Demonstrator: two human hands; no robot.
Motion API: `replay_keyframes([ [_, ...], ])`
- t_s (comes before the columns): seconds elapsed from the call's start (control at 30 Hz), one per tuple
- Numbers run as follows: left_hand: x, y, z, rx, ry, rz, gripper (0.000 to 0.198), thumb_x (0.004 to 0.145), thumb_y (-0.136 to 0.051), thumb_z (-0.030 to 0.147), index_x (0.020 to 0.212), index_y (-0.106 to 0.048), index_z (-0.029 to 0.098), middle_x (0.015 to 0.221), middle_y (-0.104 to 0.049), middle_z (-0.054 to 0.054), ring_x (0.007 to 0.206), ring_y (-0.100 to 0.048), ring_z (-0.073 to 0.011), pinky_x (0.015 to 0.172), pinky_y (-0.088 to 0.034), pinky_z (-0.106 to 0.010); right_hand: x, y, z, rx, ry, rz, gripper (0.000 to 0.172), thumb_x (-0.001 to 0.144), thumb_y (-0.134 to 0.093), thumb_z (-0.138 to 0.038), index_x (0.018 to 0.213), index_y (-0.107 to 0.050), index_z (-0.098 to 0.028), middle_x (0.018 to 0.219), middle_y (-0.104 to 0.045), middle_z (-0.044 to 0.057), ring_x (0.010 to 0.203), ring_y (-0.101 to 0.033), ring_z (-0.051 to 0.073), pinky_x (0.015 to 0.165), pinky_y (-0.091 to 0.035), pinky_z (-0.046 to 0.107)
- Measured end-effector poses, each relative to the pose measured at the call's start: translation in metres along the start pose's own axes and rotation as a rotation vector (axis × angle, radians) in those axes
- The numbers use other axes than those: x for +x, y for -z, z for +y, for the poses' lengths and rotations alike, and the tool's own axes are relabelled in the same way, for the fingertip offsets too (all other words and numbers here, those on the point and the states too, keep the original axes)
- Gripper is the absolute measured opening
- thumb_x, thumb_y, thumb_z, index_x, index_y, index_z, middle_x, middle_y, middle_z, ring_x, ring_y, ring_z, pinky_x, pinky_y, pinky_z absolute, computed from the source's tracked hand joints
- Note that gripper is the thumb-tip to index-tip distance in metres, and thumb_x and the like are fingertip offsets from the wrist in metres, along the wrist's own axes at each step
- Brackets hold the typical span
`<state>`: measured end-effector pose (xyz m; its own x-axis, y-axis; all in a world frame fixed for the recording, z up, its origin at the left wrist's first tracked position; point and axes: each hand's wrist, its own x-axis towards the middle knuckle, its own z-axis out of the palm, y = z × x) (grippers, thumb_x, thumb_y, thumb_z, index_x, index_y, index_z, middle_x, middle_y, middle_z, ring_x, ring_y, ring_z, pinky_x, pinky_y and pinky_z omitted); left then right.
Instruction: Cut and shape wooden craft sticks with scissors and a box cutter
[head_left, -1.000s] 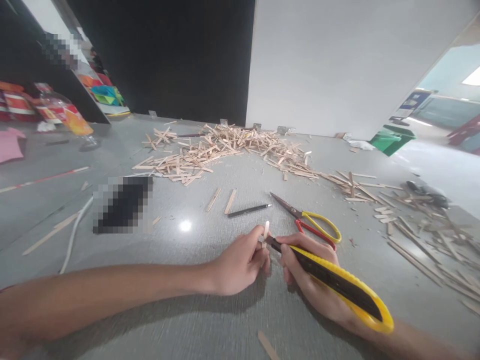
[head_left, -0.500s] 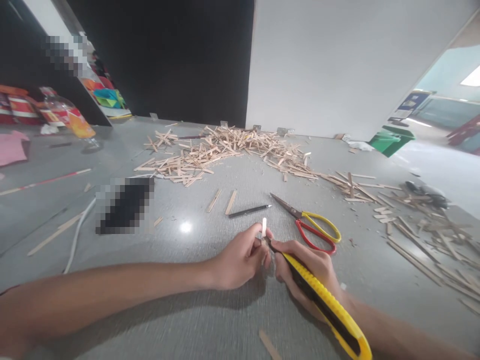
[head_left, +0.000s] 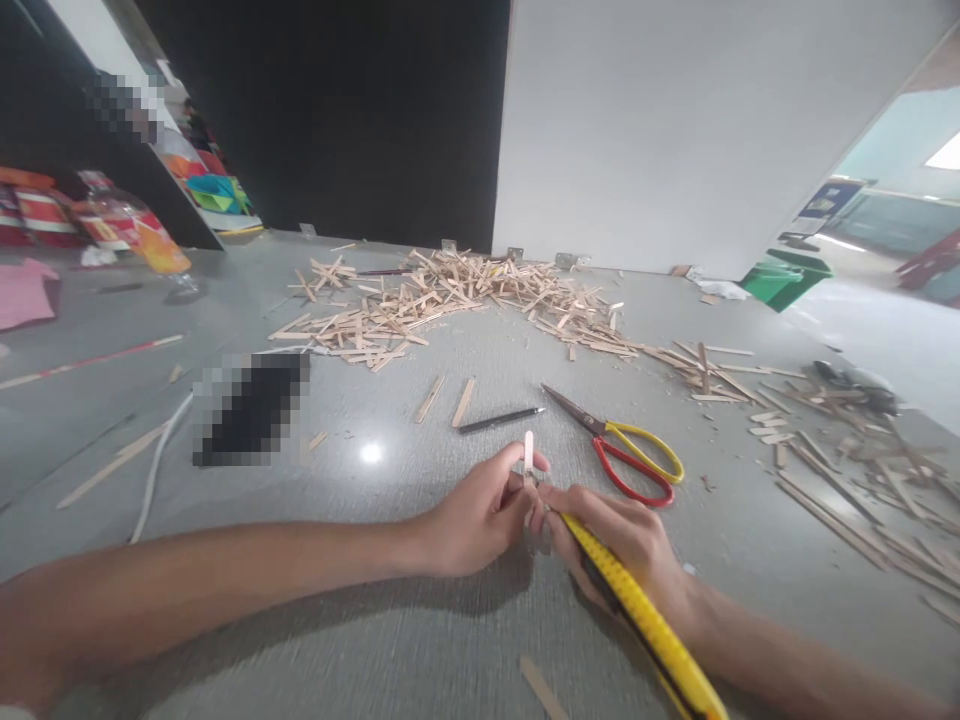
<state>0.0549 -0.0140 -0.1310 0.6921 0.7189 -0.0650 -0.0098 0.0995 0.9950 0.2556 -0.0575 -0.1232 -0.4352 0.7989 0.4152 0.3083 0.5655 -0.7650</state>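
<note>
Between its fingers my left hand [head_left: 480, 515] pinches a small wooden popsicle stick [head_left: 529, 452], its rounded end pointing up. My right hand [head_left: 622, 545] is wrapped round a yellow and black utility knife [head_left: 645, 605]. The knife's front end meets the stick at the left fingertips; the blade itself is mostly hidden by fingers. Just beyond the hands lie a black pen [head_left: 502, 420] and scissors [head_left: 634, 455] with one red and one yellow handle. Two short wooden pieces [head_left: 463, 403] rest left of the pen.
A heap of wooden sticks [head_left: 465, 290] lies along the back by the panel, with more strips [head_left: 832, 500] at the right. A white cable [head_left: 154, 480] and a blurred-out dark object [head_left: 251, 410] are at left. A bottle [head_left: 142, 235] and a green bin [head_left: 787, 278] stand farther off.
My right hand has turned the knife slightly, so its black side shows less and its rear end sits lower. The left hand keeps its pinch on the stick.
</note>
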Motion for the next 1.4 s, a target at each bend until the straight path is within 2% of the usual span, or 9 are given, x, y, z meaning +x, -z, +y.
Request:
replay_keyframes([
  [0.13, 0.000, 0.003, 0.000, -0.028, 0.001, -0.023, 0.030, 0.107, -0.056, 0.046, 0.120, -0.043, 0.022, 0.074, -0.054, 0.006, 0.053, -0.037, -0.0073, 0.048, -0.029, -0.018, 0.003, 0.010, 0.005, -0.029, 0.078, -0.124, 0.022, 0.100, -0.052, -0.012, 0.111, -0.068, -0.022, 0.076, -0.064, 0.000, 0.060, -0.055, 0.016, 0.056, -0.045, 0.030],
  [0.27, 0.002, 0.005, 0.000, -0.054, 0.001, -0.064, 0.034, 0.106, -0.055, 0.049, 0.122, -0.043, 0.022, 0.075, -0.056, 0.006, 0.050, -0.038, -0.0072, 0.046, -0.030, -0.018, 0.005, 0.016, 0.012, 0.040, 0.083, -0.119, 0.026, 0.099, -0.052, -0.011, 0.111, -0.071, -0.024, 0.068, -0.063, -0.003, 0.054, -0.056, 0.014, 0.057, -0.049, 0.028],
  [0.43, 0.003, 0.007, 0.004, -0.053, -0.008, -0.106, 0.034, 0.107, -0.053, 0.049, 0.123, -0.045, 0.020, 0.076, -0.059, 0.004, 0.050, -0.042, -0.0073, 0.047, -0.035, -0.019, 0.003, 0.014, 0.018, 0.230, -0.140, 0.057, 0.008, 0.101, -0.062, -0.024, 0.107, -0.067, -0.025, 0.067, -0.068, -0.003, 0.049, -0.061, 0.013, 0.048, -0.050, 0.024],
  [0.57, 0.004, 0.010, 0.005, -0.060, -0.010, -0.103, 0.031, 0.108, -0.052, 0.048, 0.121, -0.043, 0.020, 0.078, -0.062, 0.003, 0.048, -0.044, -0.0067, 0.045, -0.035, -0.020, 0.005, 0.009, 0.015, 0.473, -0.370, 0.126, 0.014, 0.107, -0.056, -0.037, 0.109, -0.060, -0.025, 0.070, -0.069, -0.003, 0.051, -0.067, 0.015, 0.041, -0.052, 0.022],
  [0.7, 0.005, 0.013, 0.002, -0.094, -0.014, -0.109, 0.032, 0.108, -0.051, 0.048, 0.123, -0.039, 0.023, 0.086, -0.066, 0.000, 0.047, -0.050, -0.0064, 0.044, -0.037, -0.020, 0.008, 0.008, 0.016, 0.666, -0.440, 0.152, 0.018, 0.105, -0.062, -0.041, 0.109, -0.063, -0.023, 0.076, -0.071, -0.003, 0.056, -0.068, 0.012, 0.051, -0.057, 0.023],
  [0.9, 0.007, 0.016, 0.002, -0.141, -0.017, -0.148, 0.036, 0.108, -0.052, 0.048, 0.131, -0.039, 0.023, 0.090, -0.068, -0.002, 0.047, -0.051, -0.0053, 0.044, -0.037, -0.018, 0.008, 0.007, 0.023, 0.848, -0.486, 0.168, 0.022, 0.098, -0.071, -0.043, 0.109, -0.070, -0.024, 0.076, -0.069, -0.002, 0.055, -0.063, 0.011, 0.049, -0.054, 0.021],
  [1.03, 0.007, 0.018, 0.005, -0.150, -0.005, -0.176, 0.034, 0.109, -0.051, 0.047, 0.130, -0.041, 0.023, 0.091, -0.071, -0.004, 0.046, -0.052, -0.0055, 0.044, -0.037, -0.018, 0.009, 0.009, 0.023, 0.875, -0.500, 0.162, 0.027, 0.094, -0.076, -0.043, 0.111, -0.074, -0.022, 0.073, -0.066, -0.002, 0.054, -0.059, 0.012, 0.049, -0.053, 0.022],
  [1.2, 0.007, 0.019, 0.008, -0.150, 0.015, -0.200, 0.038, 0.107, -0.053, 0.050, 0.132, -0.042, 0.023, 0.092, -0.073, -0.006, 0.046, -0.052, -0.0057, 0.044, -0.038, -0.018, 0.011, 0.012, 0.026, 0.844, -0.505, 0.152, 0.031, 0.089, -0.078, -0.050, 0.098, -0.076, -0.021, 0.072, -0.064, -0.001, 0.049, -0.052, 0.011, 0.045, -0.049, 0.024],
  [1.4, 0.006, 0.016, 0.010, -0.101, 0.040, -0.153, 0.037, 0.106, -0.054, 0.050, 0.129, -0.047, 0.021, 0.088, -0.072, -0.005, 0.046, -0.051, -0.0062, 0.044, -0.038, -0.018, 0.003, 0.016, 0.036, 0.724, -0.422, 0.113, 0.029, 0.091, -0.077, -0.047, 0.108, -0.076, -0.022, 0.069, -0.066, 0.000, 0.054, -0.059, 0.016, 0.050, -0.051, 0.030],
])
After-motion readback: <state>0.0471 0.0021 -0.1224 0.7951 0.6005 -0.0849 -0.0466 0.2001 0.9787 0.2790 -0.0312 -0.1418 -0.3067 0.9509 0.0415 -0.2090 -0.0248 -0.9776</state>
